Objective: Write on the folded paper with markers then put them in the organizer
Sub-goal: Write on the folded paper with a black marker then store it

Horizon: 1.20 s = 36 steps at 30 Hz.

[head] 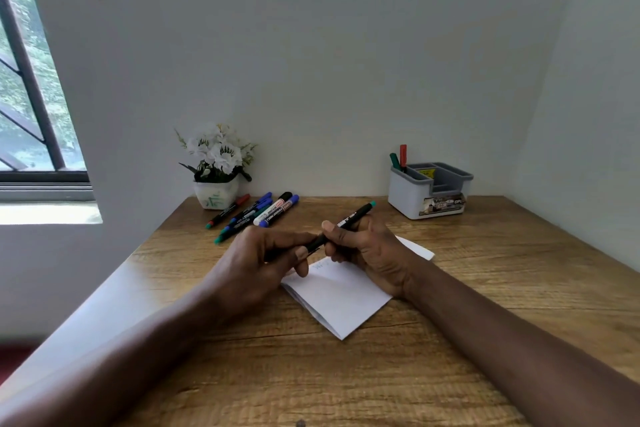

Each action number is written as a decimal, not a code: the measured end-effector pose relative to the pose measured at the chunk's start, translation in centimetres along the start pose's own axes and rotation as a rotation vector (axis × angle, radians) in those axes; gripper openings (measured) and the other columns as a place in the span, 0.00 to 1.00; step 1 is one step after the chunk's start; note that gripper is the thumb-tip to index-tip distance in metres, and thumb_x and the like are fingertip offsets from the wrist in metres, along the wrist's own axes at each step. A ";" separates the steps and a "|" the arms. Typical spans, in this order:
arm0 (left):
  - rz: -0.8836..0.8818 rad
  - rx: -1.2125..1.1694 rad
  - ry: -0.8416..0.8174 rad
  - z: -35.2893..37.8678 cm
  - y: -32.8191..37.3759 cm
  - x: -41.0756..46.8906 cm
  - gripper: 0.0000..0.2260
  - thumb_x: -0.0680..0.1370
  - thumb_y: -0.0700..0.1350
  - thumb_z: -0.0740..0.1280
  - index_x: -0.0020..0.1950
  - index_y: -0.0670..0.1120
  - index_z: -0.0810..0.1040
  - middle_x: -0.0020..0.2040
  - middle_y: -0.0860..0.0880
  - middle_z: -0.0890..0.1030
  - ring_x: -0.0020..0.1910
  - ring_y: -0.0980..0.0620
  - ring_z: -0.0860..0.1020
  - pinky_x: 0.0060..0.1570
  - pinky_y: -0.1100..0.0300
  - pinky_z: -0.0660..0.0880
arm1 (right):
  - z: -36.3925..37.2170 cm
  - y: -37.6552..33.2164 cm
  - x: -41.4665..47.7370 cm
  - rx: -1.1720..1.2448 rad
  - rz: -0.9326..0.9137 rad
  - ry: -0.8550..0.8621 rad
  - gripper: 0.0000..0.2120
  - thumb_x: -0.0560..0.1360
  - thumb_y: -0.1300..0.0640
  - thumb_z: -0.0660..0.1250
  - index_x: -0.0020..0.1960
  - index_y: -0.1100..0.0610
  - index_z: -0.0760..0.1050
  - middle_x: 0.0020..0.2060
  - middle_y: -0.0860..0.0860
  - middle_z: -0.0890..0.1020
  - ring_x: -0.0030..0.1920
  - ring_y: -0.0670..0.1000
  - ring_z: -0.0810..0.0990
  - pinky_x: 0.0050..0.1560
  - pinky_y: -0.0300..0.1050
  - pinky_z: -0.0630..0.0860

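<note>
A folded white paper [341, 298] lies on the wooden table [485, 288], with faint light writing near its top edge. Above it, both hands hold one black marker with a green end [351, 218]. My right hand [367, 250] grips the marker's barrel. My left hand [263, 256] pinches its lower end, which is hidden between the fingers. Several loose markers [256, 213] lie at the back left. The grey-and-white organizer [427, 191] stands at the back right, with a green and a red marker [400, 158] upright in its left compartment.
A white pot of white flowers [216, 166] stands at the back left against the wall, beside the loose markers. A window [31, 97] is on the left. The table's left edge runs diagonally past my left forearm.
</note>
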<state>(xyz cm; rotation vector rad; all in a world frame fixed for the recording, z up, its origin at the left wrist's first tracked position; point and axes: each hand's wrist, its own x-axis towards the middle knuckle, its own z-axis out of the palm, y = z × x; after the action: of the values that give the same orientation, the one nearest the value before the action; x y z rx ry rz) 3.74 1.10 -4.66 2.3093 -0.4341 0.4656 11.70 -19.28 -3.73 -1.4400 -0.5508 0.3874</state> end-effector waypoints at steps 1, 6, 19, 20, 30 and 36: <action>0.004 -0.019 -0.014 -0.1 0.0 0.0 0.10 0.83 0.46 0.67 0.47 0.54 0.87 0.48 0.60 0.86 0.48 0.50 0.83 0.55 0.43 0.78 | 0.0 0.0 0.0 -0.002 -0.001 -0.005 0.08 0.74 0.53 0.74 0.38 0.55 0.86 0.33 0.53 0.84 0.36 0.47 0.81 0.40 0.42 0.77; 0.015 -0.071 -0.061 -0.4 -0.2 0.1 0.10 0.83 0.45 0.65 0.55 0.49 0.87 0.40 0.60 0.83 0.41 0.57 0.78 0.52 0.48 0.79 | 0.0 0.2 0.0 0.027 0.005 -0.004 0.09 0.69 0.51 0.76 0.41 0.57 0.85 0.33 0.53 0.84 0.35 0.47 0.82 0.39 0.41 0.78; -0.033 0.149 0.200 -2.3 -1.9 -0.8 0.10 0.75 0.54 0.76 0.56 0.61 0.84 0.46 0.66 0.85 0.48 0.67 0.83 0.51 0.57 0.79 | -1.0 0.0 0.1 0.281 0.043 0.045 0.08 0.73 0.57 0.73 0.45 0.61 0.86 0.33 0.55 0.83 0.34 0.48 0.80 0.35 0.40 0.76; -0.052 0.175 0.206 -2.4 -2.1 -0.8 0.10 0.74 0.54 0.76 0.55 0.62 0.84 0.46 0.66 0.85 0.48 0.67 0.82 0.50 0.59 0.79 | -0.9 0.0 0.2 0.280 0.046 0.040 0.09 0.72 0.56 0.73 0.46 0.61 0.86 0.34 0.55 0.83 0.34 0.48 0.80 0.36 0.40 0.76; -0.164 0.485 0.138 -1.5 -1.9 1.1 0.09 0.75 0.59 0.73 0.54 0.63 0.83 0.50 0.60 0.82 0.47 0.59 0.77 0.46 0.53 0.78 | -0.1 0.3 0.3 0.188 0.005 0.061 0.11 0.80 0.56 0.66 0.48 0.57 0.88 0.36 0.54 0.84 0.36 0.48 0.81 0.40 0.43 0.74; -0.253 0.503 0.053 -1.6 -2.8 0.8 0.21 0.76 0.67 0.67 0.64 0.60 0.80 0.65 0.54 0.79 0.65 0.51 0.75 0.61 0.49 0.75 | 0.2 0.2 0.0 0.178 0.020 0.068 0.12 0.81 0.56 0.65 0.50 0.58 0.87 0.38 0.54 0.85 0.37 0.48 0.81 0.39 0.41 0.74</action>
<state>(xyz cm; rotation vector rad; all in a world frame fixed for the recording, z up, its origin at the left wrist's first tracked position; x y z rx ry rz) 5.32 4.01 -4.90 2.7771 0.0123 0.5554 11.66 -19.10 -3.89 -1.2830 -0.4361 0.3915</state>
